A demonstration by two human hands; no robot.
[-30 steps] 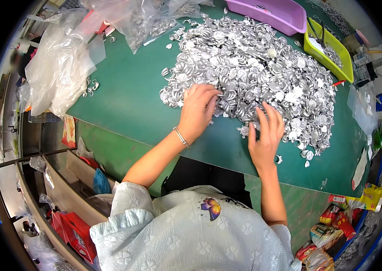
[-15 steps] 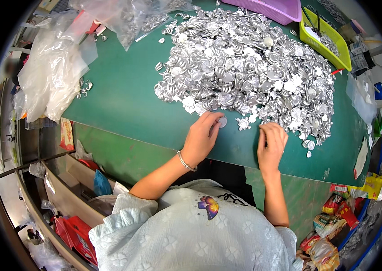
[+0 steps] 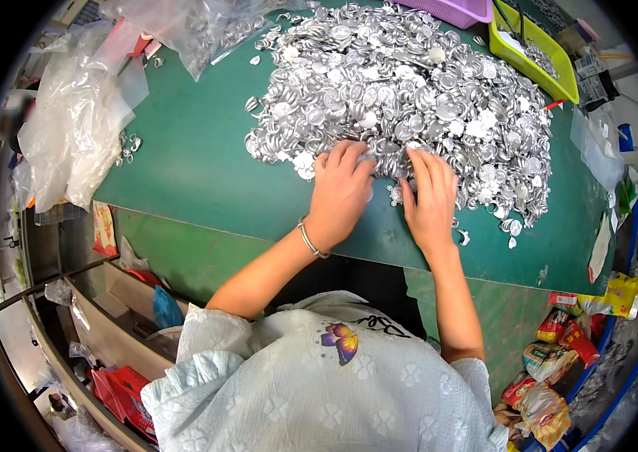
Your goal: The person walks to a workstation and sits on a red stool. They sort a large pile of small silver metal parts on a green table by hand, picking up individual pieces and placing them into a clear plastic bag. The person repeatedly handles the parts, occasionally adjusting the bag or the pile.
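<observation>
Your left hand (image 3: pixel 339 190), grip unclear, and right hand (image 3: pixel 433 205), thumb and fingers apart, have moved forward to metal pieces (image 3: pixel 304 165) along the near edge of the pile (image 3: pixel 409 98), so sorting probably continues.

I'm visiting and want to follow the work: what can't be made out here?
All in the head view:
Left hand: whether it grips a piece; its own back hides the palm.
Right hand: the palm, hidden by the hand's back.
Silvery metal pile: the lower pieces, covered by upper ones.
Purple basket: its far part, cut off by the top edge.
</observation>
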